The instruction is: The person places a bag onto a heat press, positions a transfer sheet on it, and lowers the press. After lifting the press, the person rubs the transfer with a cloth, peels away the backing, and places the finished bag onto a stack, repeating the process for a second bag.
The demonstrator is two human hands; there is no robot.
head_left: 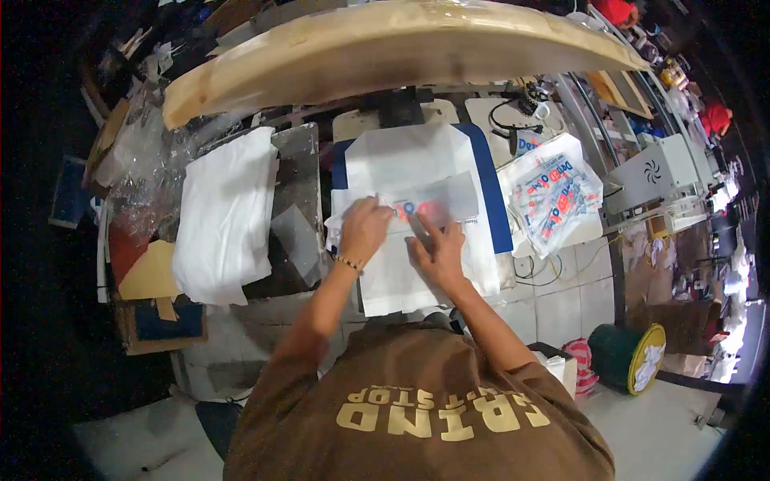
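Note:
A white fabric piece point(433, 276) with cut upper corners lies flat on a blue board point(492, 188). Across its middle is a translucent strip point(461, 192) with red and blue lettering showing through. My left hand point(366, 232) rests palm down on the strip's left part, its fingers slightly bent over the print. To its right, my right hand point(439, 250) touches the lower edge of the strip, with thumb and fingers spread. Both hands look open, pressing on the sheet. Part of the lettering is hidden under my fingers.
Left of the board lies a folded stack of white cloth point(224, 212). Printed transfer sheets point(553, 196) are piled on the right, near a grey machine point(654, 172). A long padded beam point(401, 48) spans the far side. A green bucket point(622, 361) lies at lower right.

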